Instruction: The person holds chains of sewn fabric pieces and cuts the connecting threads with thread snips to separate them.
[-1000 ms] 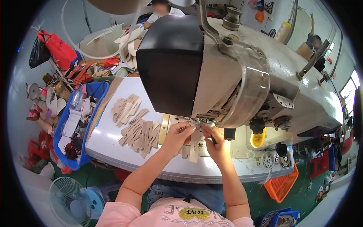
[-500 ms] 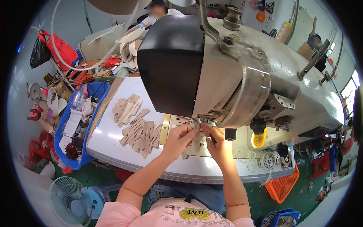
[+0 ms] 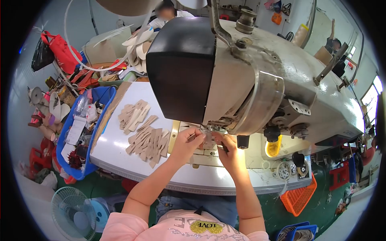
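A large sewing machine (image 3: 241,76) with a black end cover fills the upper middle. My left hand (image 3: 188,143) is closed in a pinch by its needle area, the fingertips close to the presser foot. From the other side, my right hand (image 3: 228,149) has its fingers bent together at the same spot, with something dark showing in the palm. What either hand pinches is too small and partly hidden to name. Left of my hands, a loose pile of beige strips (image 3: 155,142) lies on the white table (image 3: 120,154).
A blue bin (image 3: 64,160) of odds and ends stands at the left. Bobbins (image 3: 284,170) lie at the table's right end, above an orange basket (image 3: 297,197). A fan (image 3: 74,215) stands at lower left. Another person sits behind the machine.
A beige strip that hung toward me between my fingers no longer shows there. My left hand has shifted slightly left and forward, and the gap between the hands is a little wider.
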The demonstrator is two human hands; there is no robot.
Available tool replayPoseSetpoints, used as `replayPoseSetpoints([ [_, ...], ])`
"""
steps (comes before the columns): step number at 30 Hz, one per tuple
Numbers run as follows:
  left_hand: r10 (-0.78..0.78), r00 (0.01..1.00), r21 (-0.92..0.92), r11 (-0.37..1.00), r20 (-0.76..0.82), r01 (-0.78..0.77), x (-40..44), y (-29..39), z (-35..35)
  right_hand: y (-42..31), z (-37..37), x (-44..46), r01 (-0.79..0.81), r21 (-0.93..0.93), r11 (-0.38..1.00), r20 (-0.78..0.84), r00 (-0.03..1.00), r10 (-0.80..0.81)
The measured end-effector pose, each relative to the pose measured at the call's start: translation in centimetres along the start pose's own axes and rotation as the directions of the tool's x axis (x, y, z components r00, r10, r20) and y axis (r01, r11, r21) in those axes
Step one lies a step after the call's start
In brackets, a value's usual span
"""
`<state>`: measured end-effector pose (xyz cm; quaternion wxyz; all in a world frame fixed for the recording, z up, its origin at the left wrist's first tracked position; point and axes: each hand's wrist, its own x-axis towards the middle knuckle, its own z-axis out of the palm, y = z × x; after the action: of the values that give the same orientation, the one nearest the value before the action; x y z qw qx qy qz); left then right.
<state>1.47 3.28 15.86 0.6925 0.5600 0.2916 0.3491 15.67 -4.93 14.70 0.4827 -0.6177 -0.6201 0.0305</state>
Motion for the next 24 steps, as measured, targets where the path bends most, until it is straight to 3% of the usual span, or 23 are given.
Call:
replayPoseSetpoints([
  [4, 0.039, 0.999, 0.024, 0.999, -0.023, -0.039, 1.4, 0.7, 0.1, 0.1, 0.0, 0.1, 0.045, 0.002, 0.999, -0.03, 0.999, -0.045],
  [7, 0.087, 0.996, 0.085, 0.993, -0.015, -0.085, 1.8, 0.8, 0.0, 0.2, 0.1, -0.2, -0.044, 0.035, 0.998, 0.012, 0.999, 0.044],
  [10, 0.029, 0.999, -0.064, 0.998, 0.019, -0.028, 0.9, 0.1, -0.5, -1.2, 0.2, -0.6, -0.078, 0.063, 0.995, 0.017, 0.997, 0.077],
  [12, 0.068, 0.997, -0.045, 0.997, 0.042, -0.066, -1.0, 0.0, 0.3, -2.1, 0.6, -1.0, -0.009, 0.178, 0.984, 0.046, 0.999, 0.001],
  [16, 0.273, 0.95, 0.111, 0.95, 0.152, -0.291, -2.9, -1.9, 1.1, -3.4, 1.3, -1.7, -0.17, 0.368, 0.914, 0.186, 0.977, 0.107],
  [19, 0.199, 0.963, 0.062, 0.975, 0.181, -0.213, -3.7, -0.7, 1.3, -3.7, 0.8, -0.9, -0.295, 0.465, 0.835, 0.266, 0.946, 0.186],
  [23, 0.134, 0.962, 0.067, 0.986, 0.24, -0.154, -3.8, -0.9, 0.7, -2.5, 0.8, -1.4, -0.34, 0.52, 0.784, 0.321, 0.928, 0.189],
  [24, 0.213, 0.957, 0.1, 0.967, 0.196, -0.236, -3.6, -1.3, 0.8, -2.4, 0.6, -1.4, -0.334, 0.497, 0.801, 0.313, 0.93, 0.193],
])
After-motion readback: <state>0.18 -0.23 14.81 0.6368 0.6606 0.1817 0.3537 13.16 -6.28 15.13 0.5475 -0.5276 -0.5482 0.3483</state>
